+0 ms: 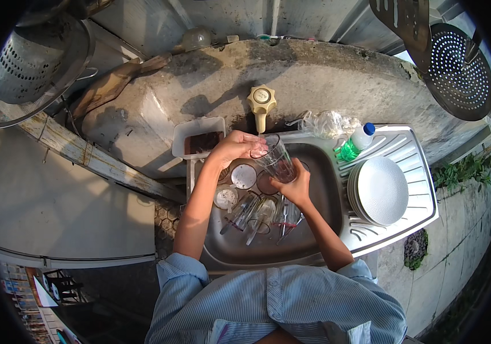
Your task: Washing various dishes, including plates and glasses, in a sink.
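Observation:
Over the steel sink basin (267, 253) my right hand (295, 182) grips a clear drinking glass (276, 161) near its base, the glass tilted with its mouth towards the tap (262, 105). My left hand (242, 148) is at the glass's rim, its fingertips at or partly inside the mouth; it bears no clear grip. Beneath my hands, several glasses (265, 210) lie on their sides in the basin with cutlery (286, 219) among them. A cup with foamy residue (226, 197) and a round white-topped vessel (243, 176) stand at the basin's left.
A plastic tub (179, 137) holding something brown sits left of the tap. Behind the basin lies a crumpled clear plastic bag (329, 124). A blue-capped bottle of green liquid (357, 142) and stacked white plates (383, 191) occupy the drainboard (419, 172). A skimmer (458, 73) hangs upper right.

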Motion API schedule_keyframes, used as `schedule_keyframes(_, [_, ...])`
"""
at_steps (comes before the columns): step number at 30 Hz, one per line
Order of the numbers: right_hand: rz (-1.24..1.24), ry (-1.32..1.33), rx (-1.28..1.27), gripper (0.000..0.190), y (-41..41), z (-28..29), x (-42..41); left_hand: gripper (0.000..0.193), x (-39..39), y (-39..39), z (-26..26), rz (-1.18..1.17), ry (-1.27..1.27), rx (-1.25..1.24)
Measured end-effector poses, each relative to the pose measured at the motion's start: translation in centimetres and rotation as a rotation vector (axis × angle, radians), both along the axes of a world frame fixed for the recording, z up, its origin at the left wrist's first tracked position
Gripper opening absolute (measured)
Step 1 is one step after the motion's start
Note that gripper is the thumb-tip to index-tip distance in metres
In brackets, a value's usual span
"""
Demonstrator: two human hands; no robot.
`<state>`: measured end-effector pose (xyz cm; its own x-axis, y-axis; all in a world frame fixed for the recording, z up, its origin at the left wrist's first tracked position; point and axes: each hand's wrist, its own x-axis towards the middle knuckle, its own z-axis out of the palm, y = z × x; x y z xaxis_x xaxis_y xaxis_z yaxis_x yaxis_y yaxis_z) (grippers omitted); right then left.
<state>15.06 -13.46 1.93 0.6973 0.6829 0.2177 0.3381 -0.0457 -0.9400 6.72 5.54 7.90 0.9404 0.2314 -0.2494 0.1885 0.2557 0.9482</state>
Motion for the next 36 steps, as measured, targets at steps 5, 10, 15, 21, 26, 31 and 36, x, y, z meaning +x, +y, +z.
schedule_keyframes(5, [-0.086,-0.057,-0.029,0.042,-0.2,0.5,-0.6,0.023,0.6,-1.0,0.8,0.18,0.076,0.166])
schedule_keyframes(10, [-0.072,-0.085,-0.021,0.04,-0.3,0.4,-0.7,0.021,0.5,-1.4,-0.7,0.301,-0.076,0.139])
schedule_keyframes(15, [-0.03,-0.024,-0.001,0.039,-0.4,0.3,-0.7,0.023,0.6,-1.5,-1.3,0.256,-0.161,0.068])
schedule_keyframes(21, [0.032,-0.002,0.081,0.039,-0.3,0.6,-0.7,0.029,0.6,-1.6,-2.0,0.275,-0.072,-0.289])
schedule_keyframes(26, [0.01,0.215,0.197,0.036,0.0,-0.7,-0.5,0.033,0.5,-0.9,-2.0,0.087,-0.168,-0.451])
schedule_keyframes(31, [-0.002,0.064,0.093,0.041,-0.4,-0.9,0.2,0.042,0.4,-1.0,-2.2,-0.057,-0.259,-0.542])
schedule_keyframes(36, [0.021,-0.016,0.13,0.043,-0.5,-0.4,-0.2,0.032,0.6,-1.7,-1.7,0.209,-0.01,-0.519])
